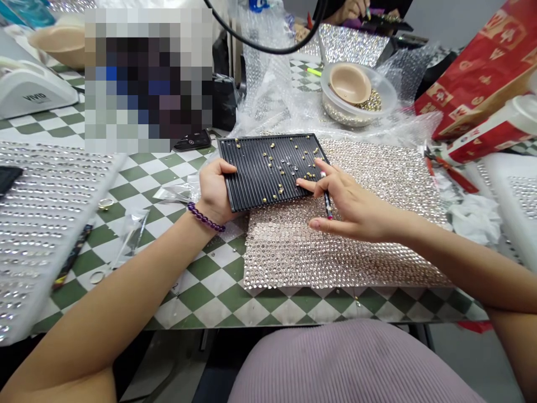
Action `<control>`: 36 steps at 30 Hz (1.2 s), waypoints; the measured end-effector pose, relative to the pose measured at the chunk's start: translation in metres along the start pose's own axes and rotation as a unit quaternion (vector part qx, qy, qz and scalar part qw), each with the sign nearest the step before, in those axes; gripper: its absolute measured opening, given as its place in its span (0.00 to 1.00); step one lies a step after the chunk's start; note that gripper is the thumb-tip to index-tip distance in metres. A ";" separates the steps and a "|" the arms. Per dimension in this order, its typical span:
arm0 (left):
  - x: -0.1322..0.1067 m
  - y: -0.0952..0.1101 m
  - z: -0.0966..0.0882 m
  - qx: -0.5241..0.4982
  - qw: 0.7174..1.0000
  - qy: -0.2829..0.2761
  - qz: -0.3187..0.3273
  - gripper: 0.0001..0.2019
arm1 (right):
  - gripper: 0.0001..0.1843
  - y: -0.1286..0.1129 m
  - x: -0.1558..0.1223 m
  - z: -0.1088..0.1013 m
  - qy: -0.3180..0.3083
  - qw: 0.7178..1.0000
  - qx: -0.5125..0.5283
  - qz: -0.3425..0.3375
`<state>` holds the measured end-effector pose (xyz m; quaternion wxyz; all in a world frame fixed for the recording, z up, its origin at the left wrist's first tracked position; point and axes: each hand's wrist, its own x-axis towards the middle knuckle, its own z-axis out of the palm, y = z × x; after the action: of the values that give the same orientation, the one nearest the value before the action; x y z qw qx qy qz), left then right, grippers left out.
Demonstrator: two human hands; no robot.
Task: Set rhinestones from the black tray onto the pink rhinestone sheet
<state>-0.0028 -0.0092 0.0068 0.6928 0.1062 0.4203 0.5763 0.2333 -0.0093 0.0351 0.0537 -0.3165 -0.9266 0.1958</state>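
My left hand (213, 190) is curled around the left edge of the black ridged tray (268, 168), gripping it. My right hand (356, 207) is partly open, with a pen-shaped tool (326, 197) pinched between the fingers and the index finger reaching out over the tray's near edge. The tray sits on the checkered tablecloth (138, 190), right up against the rhinestone sheet (335, 263). Loose gold studs (272, 162) are scattered across its grooves. Tray looks light and stiff: take it by the rim and keep it level, since the studs look small and ready to roll. Ridges should catch some of them, not all. Behind it, a clear plastic tub (390, 98) holds a tan cup (350, 83) and a heap of gold beads (371, 101), with bubble wrap (268, 106) bunched around it.
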 end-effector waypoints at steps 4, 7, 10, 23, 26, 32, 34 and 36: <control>-0.002 0.001 0.001 -0.012 1.000 -0.012 0.019 0.22 | 0.18 0.001 0.001 -0.003 0.010 1.000 0.016 0.006; -0.001 0.001 0.001 -0.016 1.000 -0.010 0.003 0.24 | 0.18 0.003 0.001 -0.004 0.018 0.999 0.026 0.010; -0.001 0.002 0.000 -0.012 1.000 -0.003 -0.016 0.25 | 0.18 0.004 -0.001 -0.006 0.027 0.999 0.033 0.013; 0.004 -0.001 -0.003 0.004 1.000 0.017 0.020 0.17 | 0.18 0.011 -0.015 -0.005 0.023 0.999 0.018 0.024; 0.003 -0.001 -0.004 0.007 1.000 -0.002 0.010 0.18 | 0.18 0.013 -0.016 -0.004 0.024 0.999 0.017 0.032; 0.003 -0.003 -0.002 0.009 0.999 -0.007 0.035 0.20 | 0.17 0.011 -0.016 -0.007 0.036 0.999 0.009 0.023; 0.003 -0.003 -0.001 0.008 0.999 -0.009 0.037 0.20 | 0.16 0.010 -0.017 -0.007 0.029 1.000 0.006 0.011; 0.004 -0.003 -0.001 0.008 0.999 -0.004 0.037 0.20 | 0.15 0.010 -0.018 -0.006 0.022 1.000 0.002 0.009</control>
<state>-0.0013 -0.0073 0.0024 0.6723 0.1293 0.4175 0.5975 0.2544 -0.0106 0.0365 0.0731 -0.3291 -0.9219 0.1908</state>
